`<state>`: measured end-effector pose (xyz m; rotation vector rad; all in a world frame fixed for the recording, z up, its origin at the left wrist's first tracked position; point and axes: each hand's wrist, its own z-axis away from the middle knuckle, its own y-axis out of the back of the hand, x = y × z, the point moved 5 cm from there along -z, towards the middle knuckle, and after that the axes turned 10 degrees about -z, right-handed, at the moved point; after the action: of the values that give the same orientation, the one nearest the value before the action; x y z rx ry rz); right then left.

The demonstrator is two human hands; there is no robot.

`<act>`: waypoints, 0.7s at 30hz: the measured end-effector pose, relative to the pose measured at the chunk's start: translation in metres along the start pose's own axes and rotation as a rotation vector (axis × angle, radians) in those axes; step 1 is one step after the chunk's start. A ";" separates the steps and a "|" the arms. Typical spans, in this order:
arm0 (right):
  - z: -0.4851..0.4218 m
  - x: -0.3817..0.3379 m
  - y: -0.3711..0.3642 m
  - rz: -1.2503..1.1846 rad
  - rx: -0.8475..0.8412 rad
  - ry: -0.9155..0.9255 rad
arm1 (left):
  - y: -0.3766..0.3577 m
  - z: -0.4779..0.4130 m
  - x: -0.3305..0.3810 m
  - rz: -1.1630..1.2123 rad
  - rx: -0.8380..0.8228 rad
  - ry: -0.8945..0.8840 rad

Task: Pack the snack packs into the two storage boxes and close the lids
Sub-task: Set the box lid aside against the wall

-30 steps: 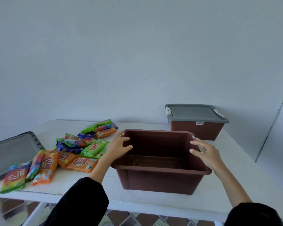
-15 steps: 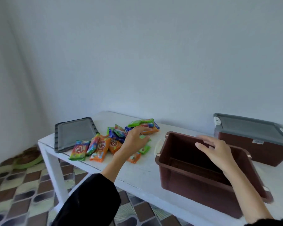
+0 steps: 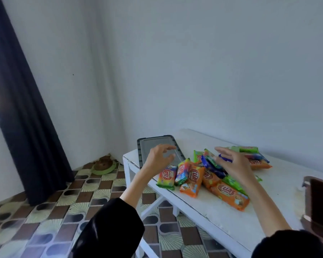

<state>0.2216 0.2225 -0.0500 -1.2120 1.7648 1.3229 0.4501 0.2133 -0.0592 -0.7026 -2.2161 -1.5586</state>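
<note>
Several snack packs (image 3: 193, 178) in orange, green, blue and rainbow wrappers lie in a loose pile on the white table (image 3: 280, 200). My left hand (image 3: 158, 158) hovers above the pile's left end with fingers spread and relaxed, holding nothing. My right hand (image 3: 233, 162) hovers over the middle of the pile, fingers spread, also holding nothing. A grey lid (image 3: 147, 146) lies flat at the table's far left corner, partly behind my left hand. Only the corner of the open brown storage box (image 3: 320, 205) shows at the right edge.
The table's left end and front edge drop to a patterned tile floor (image 3: 45, 220). A dark curtain (image 3: 21, 108) hangs at the left. A green dish (image 3: 103, 166) sits on the floor in the room corner.
My view has swung left, so the open box slid to the right edge and the second lidded box left the view. Both hands moved from the box to above the snack pile.
</note>
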 end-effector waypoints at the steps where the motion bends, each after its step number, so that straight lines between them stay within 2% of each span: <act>1: -0.009 0.000 -0.013 -0.003 -0.022 0.001 | 0.001 -0.005 -0.010 -0.011 -0.001 0.009; 7: -0.079 0.011 -0.083 -0.008 -0.145 -0.013 | -0.003 -0.050 -0.074 -0.042 0.018 0.129; 14: -0.170 0.056 -0.161 0.005 -0.299 -0.047 | -0.034 -0.113 -0.139 -0.049 -0.055 0.219; 21: -0.238 0.112 -0.210 0.159 -0.383 -0.108 | -0.071 -0.149 -0.198 -0.074 -0.104 0.348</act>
<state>0.3827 -0.0538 -0.1544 -1.1867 1.6032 1.8478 0.5709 0.0141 -0.1698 -0.3461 -1.9354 -1.6944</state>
